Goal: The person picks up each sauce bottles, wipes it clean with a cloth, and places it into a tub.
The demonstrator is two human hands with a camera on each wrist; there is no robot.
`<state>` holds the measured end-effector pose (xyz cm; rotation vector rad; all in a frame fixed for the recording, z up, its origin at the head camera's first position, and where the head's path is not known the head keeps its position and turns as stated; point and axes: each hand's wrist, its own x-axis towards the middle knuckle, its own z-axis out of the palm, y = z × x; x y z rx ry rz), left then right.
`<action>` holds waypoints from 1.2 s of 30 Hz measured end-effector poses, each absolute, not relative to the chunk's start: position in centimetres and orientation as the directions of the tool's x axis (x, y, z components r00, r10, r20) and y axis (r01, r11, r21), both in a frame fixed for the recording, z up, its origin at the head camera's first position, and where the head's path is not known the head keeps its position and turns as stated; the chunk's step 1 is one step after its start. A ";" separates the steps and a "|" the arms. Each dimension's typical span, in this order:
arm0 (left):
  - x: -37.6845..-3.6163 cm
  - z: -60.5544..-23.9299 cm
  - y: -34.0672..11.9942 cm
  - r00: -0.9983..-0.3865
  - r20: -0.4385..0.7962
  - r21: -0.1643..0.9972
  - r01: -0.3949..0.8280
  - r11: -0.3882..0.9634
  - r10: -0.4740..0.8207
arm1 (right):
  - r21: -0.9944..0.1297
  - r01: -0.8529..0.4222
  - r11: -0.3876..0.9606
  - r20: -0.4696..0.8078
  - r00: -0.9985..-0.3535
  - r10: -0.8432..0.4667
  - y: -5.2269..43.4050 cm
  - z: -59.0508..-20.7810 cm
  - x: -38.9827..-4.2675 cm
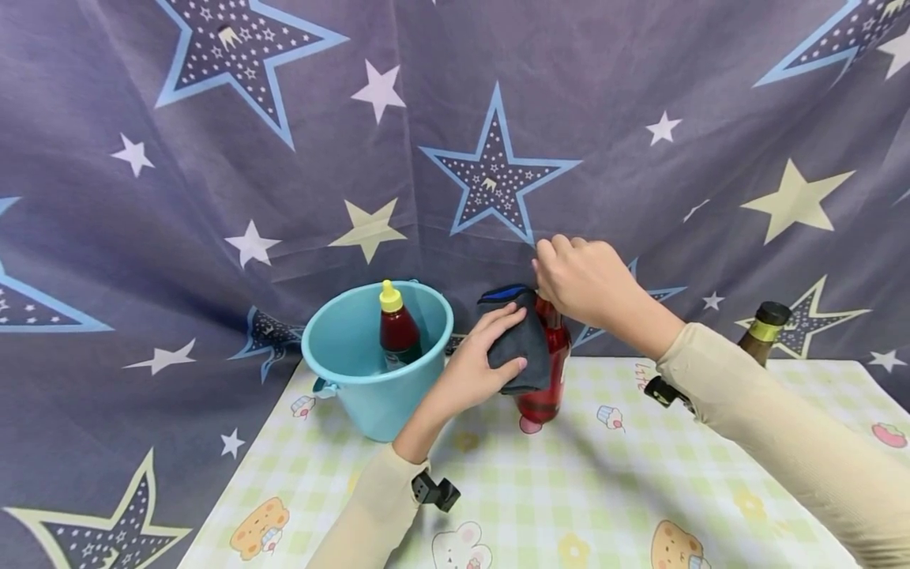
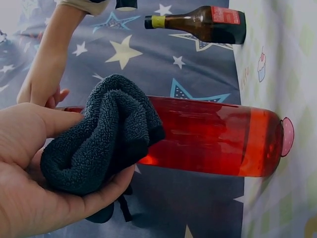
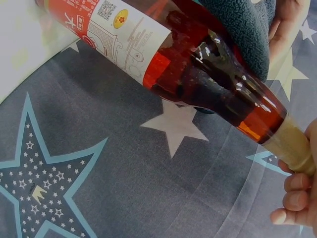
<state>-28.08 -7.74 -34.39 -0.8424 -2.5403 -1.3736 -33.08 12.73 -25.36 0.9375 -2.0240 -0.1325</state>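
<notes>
A tall glass bottle of red liquid [image 1: 543, 401] is upright at the back of the table, its base right at the tablecloth. My right hand [image 1: 586, 278] grips its neck from above, fingers curled round the gold-coloured top in the right wrist view. With my left hand [image 1: 475, 365] I hold a folded dark grey cloth [image 1: 522, 348] against the bottle's left side. Thumb and fingers bend round the cloth [image 2: 99, 139] in the left wrist view. A white and red label [image 3: 126, 37] shows on the bottle. The cloth hides part of its upper body.
Left of the bottle stands a light blue bucket [image 1: 348, 378] with a yellow-capped, dark red squeeze bottle [image 1: 400, 332] in it. A brown bottle with a black cap [image 1: 764, 328] is behind my right forearm. A star-patterned curtain [image 1: 604, 95] hangs behind the checked tablecloth [image 1: 540, 490].
</notes>
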 end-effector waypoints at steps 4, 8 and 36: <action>-28.1 -34.4 -7.8 -0.828 0.342 0.712 0.537 0.453 0.444 | 0.421 -0.566 0.708 0.674 -0.327 -0.663 12.7 -25.3 -33.1; -28.1 -34.4 -7.9 -0.822 0.316 0.701 0.539 0.468 0.474 | 0.422 -0.566 0.708 0.675 -0.326 -0.662 12.7 -25.3 -33.1; -29.0 -34.8 -8.7 -0.831 0.211 0.693 0.498 0.521 0.514 | 0.390 -0.581 0.714 0.665 -0.358 -0.655 12.8 -25.2 -33.0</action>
